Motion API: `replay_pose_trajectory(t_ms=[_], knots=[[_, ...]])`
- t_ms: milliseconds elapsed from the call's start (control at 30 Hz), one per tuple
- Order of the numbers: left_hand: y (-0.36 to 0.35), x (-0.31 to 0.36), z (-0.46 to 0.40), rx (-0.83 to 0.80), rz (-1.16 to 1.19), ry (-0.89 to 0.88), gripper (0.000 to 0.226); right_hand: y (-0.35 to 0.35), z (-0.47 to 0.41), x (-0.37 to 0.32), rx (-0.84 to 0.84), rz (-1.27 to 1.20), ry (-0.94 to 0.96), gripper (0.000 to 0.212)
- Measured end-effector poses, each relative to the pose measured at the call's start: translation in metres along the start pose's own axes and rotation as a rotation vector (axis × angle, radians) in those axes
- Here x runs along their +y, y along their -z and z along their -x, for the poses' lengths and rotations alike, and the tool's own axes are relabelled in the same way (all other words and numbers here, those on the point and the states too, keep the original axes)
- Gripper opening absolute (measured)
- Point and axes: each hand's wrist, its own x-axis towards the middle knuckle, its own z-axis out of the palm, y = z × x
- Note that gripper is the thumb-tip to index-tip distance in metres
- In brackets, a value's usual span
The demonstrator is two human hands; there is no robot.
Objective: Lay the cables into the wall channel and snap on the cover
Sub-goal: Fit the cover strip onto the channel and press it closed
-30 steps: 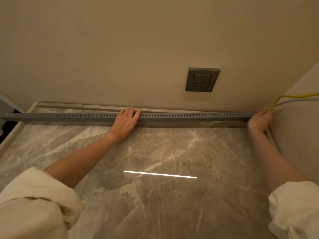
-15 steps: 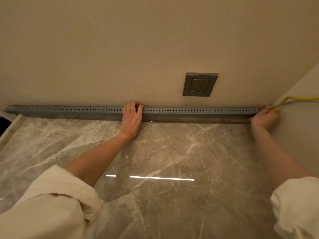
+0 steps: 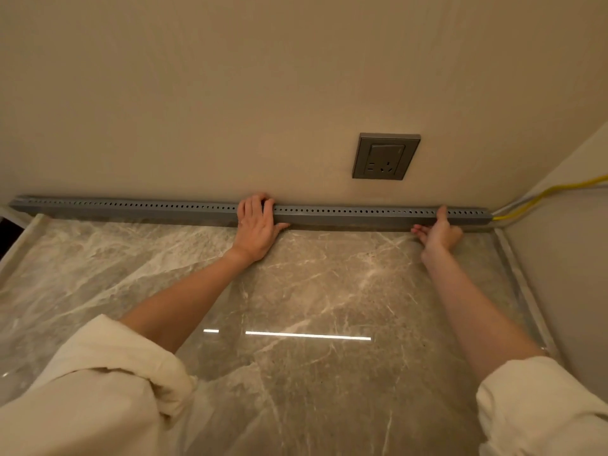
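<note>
Grey perforated channel (image 3: 131, 209) is lying along the foot of the wall on the marble top (image 3: 296, 291). Left hand (image 3: 256, 228) is pressing flat, fingers together over its top edge. Right hand (image 3: 439, 230) is pinching it, thumb up. Yellow cable (image 3: 543, 195) is emerging beyond those fingers. Socket (image 3: 385, 156) above shows no readable writing.

A home interior is showing in a polished marble floor (image 3: 296, 291), a plain beige wall (image 3: 230, 93) and a grey wall socket (image 3: 385, 157).
</note>
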Motion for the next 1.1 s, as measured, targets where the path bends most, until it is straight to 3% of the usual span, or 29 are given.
replay_pose_trajectory(t_ms=[67, 133, 233, 300, 400, 500, 600, 833, 933, 1100], knots=[[0.001, -0.006, 0.006, 0.048, 0.011, -0.008, 0.062, 0.001, -0.002, -0.002, -0.014, 0.009, 0.000, 0.031], [0.005, -0.011, 0.011, 0.153, 0.090, 0.153, 0.060, 0.003, -0.006, -0.006, -0.024, 0.022, -0.001, 0.028], [0.015, -0.014, 0.009, 0.377, 0.243, 0.706, 0.055, 0.006, -0.010, -0.012, -0.031, 0.052, -0.031, 0.025], [0.026, -0.020, 0.004, 0.417, 0.379, 1.078, 0.060, 0.008, -0.011, -0.016, -0.037, 0.079, -0.046, 0.023], [0.034, -0.032, 0.001, 0.328, 0.691, 1.324, 0.069, 0.013, -0.011, -0.021, -0.055, 0.103, -0.065, 0.020], [0.036, -0.040, 0.000, 0.353, 0.967, 1.371, 0.058, 0.020, -0.012, -0.023, -0.070, 0.101, -0.081, 0.020], [0.034, -0.050, 0.000, 0.337, 0.991, 1.361, 0.045, 0.025, -0.013, -0.024, -0.080, 0.078, -0.075, 0.021], [0.037, -0.065, -0.005, 0.195, 0.890, 1.243, 0.046, 0.025, -0.011, -0.023, -0.095, 0.076, -0.037, 0.039], [0.037, -0.066, -0.007, 0.212, 0.982, 1.230, 0.031, 0.025, -0.011, -0.021, -0.090, 0.069, -0.003, 0.043], [0.041, -0.068, -0.003, 0.201, 1.246, 1.205, 0.026, 0.025, -0.007, -0.020, -0.069, 0.047, -0.037, 0.043]])
